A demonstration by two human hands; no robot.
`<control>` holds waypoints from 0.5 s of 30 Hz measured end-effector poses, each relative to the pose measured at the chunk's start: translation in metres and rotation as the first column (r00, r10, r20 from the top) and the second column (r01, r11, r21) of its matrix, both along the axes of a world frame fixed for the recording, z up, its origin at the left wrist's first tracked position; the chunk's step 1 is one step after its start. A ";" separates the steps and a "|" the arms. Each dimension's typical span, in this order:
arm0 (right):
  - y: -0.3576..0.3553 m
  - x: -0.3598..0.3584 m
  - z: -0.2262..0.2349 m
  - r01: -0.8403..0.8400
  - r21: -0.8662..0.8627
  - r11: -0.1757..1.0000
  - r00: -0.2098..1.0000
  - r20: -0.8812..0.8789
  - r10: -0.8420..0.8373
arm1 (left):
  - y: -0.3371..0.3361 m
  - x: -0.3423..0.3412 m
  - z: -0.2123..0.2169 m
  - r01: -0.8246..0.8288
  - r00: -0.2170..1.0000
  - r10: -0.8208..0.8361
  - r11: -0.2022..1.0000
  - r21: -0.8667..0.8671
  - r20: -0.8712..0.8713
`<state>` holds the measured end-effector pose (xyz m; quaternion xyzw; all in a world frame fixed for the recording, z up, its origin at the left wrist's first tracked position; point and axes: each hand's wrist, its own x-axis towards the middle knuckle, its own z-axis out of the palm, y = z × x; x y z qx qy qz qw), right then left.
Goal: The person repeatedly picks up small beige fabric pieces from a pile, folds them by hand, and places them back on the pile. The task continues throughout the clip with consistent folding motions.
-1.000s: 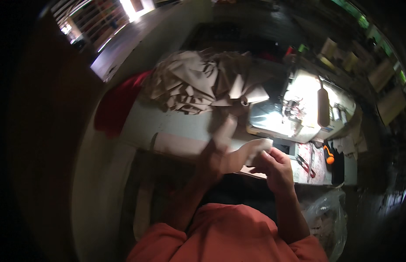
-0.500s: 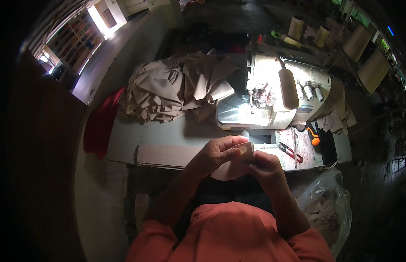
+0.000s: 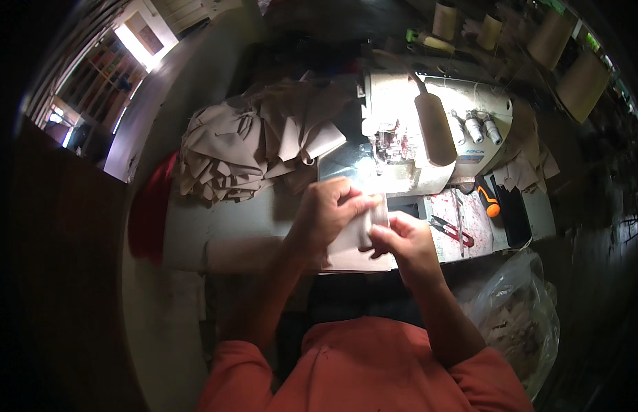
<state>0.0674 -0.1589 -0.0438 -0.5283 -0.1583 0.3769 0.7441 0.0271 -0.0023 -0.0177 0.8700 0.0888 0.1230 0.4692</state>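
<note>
Between my hands is a pale beige fabric piece, folded and slightly blurred, held just in front of the sewing machine. My left hand pinches its upper edge between thumb and fingers. On the other side, my right hand grips the right edge, thumb toward the cloth. The lit needle area of the machine lies just beyond my fingers. Another flat strip of beige fabric lies along the table's front edge, close to my left forearm.
A heap of beige fabric pieces covers the back left of the table. Red-handled thread snips, an orange-handled tool and a dark phone-like slab lie right. A clear plastic bag of scraps hangs below. Thread cones stand at the far right.
Both hands have moved up and away from me, toward the machine, with the fabric piece between them. The fabric has turned, and the whole view has shifted slightly.
</note>
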 end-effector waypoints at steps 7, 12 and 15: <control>0.014 0.009 -0.033 0.193 0.071 0.979 0.980 0.026 -0.195 | 0.007 0.025 -0.014 0.044 0.967 -0.195 0.765 0.643 0.166; 0.018 0.012 -0.033 0.230 0.135 0.964 0.970 0.052 -0.239 | 0.012 0.037 -0.014 0.079 0.981 -0.158 0.850 0.521 0.108; 0.020 0.022 -0.025 0.194 0.062 0.979 0.978 0.063 -0.198 | 0.018 0.049 -0.015 0.082 0.968 -0.183 0.877 0.474 0.170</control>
